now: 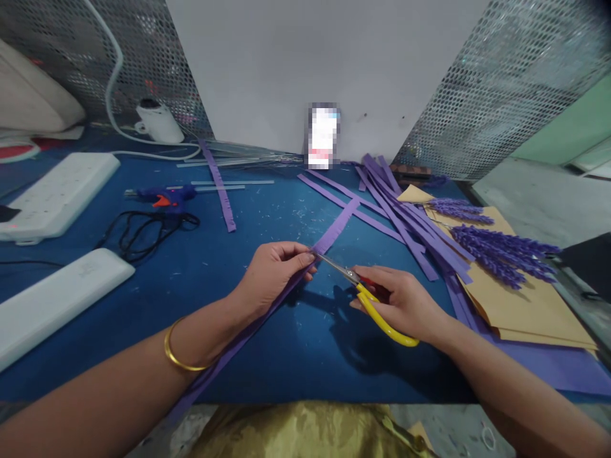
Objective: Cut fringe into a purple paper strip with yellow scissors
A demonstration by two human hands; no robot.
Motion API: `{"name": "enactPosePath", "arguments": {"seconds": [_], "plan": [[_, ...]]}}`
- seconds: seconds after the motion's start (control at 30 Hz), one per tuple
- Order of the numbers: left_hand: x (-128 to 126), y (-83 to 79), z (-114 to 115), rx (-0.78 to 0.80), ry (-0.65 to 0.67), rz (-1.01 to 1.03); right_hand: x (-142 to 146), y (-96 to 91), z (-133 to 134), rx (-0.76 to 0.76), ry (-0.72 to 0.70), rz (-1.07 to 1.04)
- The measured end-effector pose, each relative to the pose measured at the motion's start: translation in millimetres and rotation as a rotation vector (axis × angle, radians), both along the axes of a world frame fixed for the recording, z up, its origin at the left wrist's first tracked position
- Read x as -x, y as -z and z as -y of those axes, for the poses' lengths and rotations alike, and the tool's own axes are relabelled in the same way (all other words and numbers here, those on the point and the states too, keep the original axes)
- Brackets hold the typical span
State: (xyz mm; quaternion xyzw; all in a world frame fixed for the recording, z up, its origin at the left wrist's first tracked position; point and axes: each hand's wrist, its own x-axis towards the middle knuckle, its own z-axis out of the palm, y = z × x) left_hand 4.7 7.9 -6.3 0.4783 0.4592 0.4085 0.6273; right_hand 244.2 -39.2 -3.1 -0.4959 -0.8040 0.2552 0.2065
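My left hand (281, 273) pinches a long purple paper strip (337, 228) between thumb and fingers. One end of the strip reaches up and to the right past the fingertips; the rest runs down along my left forearm to the table's front edge. In my right hand (401, 299) is a pair of scissors (382, 318) with yellow handles. Their metal blades point left, with the tips at the strip beside my left thumb. Whether the blades are parted there is too small to tell. Small cuts show along the edge of another purple strip (219, 187) lying to the left.
Loose purple strips (401, 216) lie at the right, beside brown paper (525, 318) bearing purple flower sprigs (501, 251). A blue glue gun (165, 197) with a black cord, a white power strip (62, 194) and a white box (62, 292) are left. A phone (323, 135) leans against the back panel.
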Motion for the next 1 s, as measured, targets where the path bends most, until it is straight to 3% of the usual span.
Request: {"name": "enactPosePath", "arguments": {"seconds": [0.53, 0.67, 0.87, 1.0], "plan": [[0.1, 2.7, 0.4, 0.077, -0.001, 0.085, -2.1, 0.3, -0.1, 0.040, -0.023, -0.043], [0.6, 1.2, -0.6, 0.137, 0.008, 0.130, -3.7, 4.5, 0.0, 0.115, 0.005, -0.113], [0.9, -2.1, -3.5, 0.307, 0.088, 0.230, -4.8, 3.7, -2.9, 0.370, -0.003, -0.292], [0.3, -0.8, -3.0, 0.291, 0.081, 0.190, -3.7, 5.2, -5.1, 0.406, 0.017, -0.345]]}}
